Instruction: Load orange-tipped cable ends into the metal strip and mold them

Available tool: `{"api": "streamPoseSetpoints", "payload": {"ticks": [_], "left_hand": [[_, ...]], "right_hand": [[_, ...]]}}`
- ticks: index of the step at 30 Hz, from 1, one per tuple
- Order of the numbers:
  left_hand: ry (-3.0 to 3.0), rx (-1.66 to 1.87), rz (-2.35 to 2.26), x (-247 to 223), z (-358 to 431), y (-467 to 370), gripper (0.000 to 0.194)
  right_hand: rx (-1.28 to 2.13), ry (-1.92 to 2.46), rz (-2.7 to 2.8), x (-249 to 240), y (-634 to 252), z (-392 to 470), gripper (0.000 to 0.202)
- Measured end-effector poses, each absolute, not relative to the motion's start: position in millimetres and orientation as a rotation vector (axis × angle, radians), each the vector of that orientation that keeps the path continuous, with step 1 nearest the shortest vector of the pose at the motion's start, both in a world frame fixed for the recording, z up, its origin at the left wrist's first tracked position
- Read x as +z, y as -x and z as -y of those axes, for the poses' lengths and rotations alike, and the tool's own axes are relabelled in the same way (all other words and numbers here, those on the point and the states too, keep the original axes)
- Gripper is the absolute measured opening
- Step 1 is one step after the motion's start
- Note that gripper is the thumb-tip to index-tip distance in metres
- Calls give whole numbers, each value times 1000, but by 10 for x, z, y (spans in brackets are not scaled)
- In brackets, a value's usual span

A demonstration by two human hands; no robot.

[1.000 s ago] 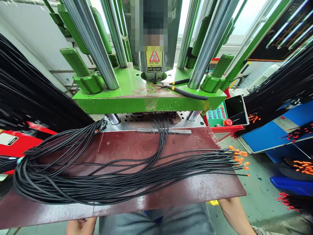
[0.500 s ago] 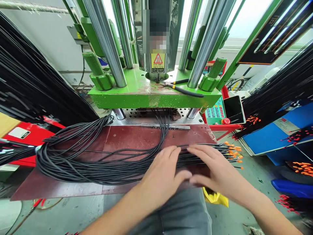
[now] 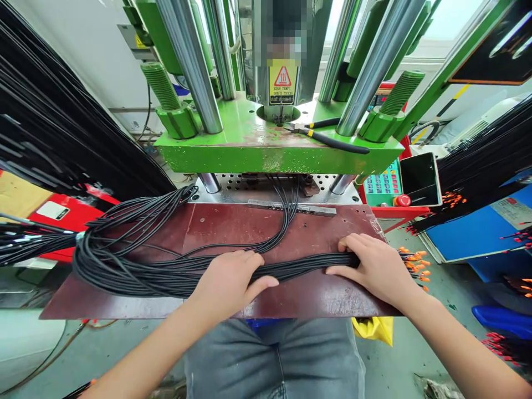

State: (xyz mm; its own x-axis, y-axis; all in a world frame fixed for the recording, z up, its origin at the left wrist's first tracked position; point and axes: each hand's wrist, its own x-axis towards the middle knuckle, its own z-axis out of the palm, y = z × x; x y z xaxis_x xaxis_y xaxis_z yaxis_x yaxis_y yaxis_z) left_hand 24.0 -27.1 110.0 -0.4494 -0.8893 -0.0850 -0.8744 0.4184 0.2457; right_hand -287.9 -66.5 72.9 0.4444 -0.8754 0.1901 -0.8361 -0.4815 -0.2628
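Note:
A thick bundle of black cables (image 3: 307, 267) runs across the dark red board (image 3: 299, 302). Around its middle, my left hand (image 3: 233, 277) is wrapped, fingers over the far side and thumb on the near side. Farther right, my right hand (image 3: 372, 266) grips the same bundle close to its orange tips (image 3: 415, 266). At the left the cables loop back in a wide coil (image 3: 95, 266). A few cables (image 3: 286, 221) branch off and pass over a slotted metal bar (image 3: 320, 210) into the press.
Behind the board stands a green press (image 3: 233, 158) with steel columns. Pliers (image 3: 336, 143) lie on its plate, near a high-temperature warning label (image 3: 282, 83). A control panel (image 3: 380, 185) with a red button is at the right. Hanging black cables (image 3: 62, 111) flank both sides.
My hands have moved apart, the left one leftward and the right one toward the orange tips. The cables between them are now gathered into a tighter bundle. The view has shifted slightly.

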Motion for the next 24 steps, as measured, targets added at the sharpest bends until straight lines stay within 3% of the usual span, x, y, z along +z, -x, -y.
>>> {"api": "streamPoseSetpoints", "payload": {"ticks": [5, 11, 18, 24], "left_hand": [[-1548, -976, 2207, 1208, 425, -280, 28], [-1450, -1263, 1873, 1124, 443, -327, 21], [-1429, -1258, 1894, 1120, 432, -301, 24], [-1479, -1205, 1978, 1139, 425, -295, 25]], "right_hand": [[-392, 2494, -1454, 835, 2865, 692, 43], [-504, 2461, -1157, 1074, 2341, 623, 32], [-450, 2494, -1086, 1152, 1954, 676, 23], [-598, 2522, -1116, 1240, 1879, 734, 19]]}}
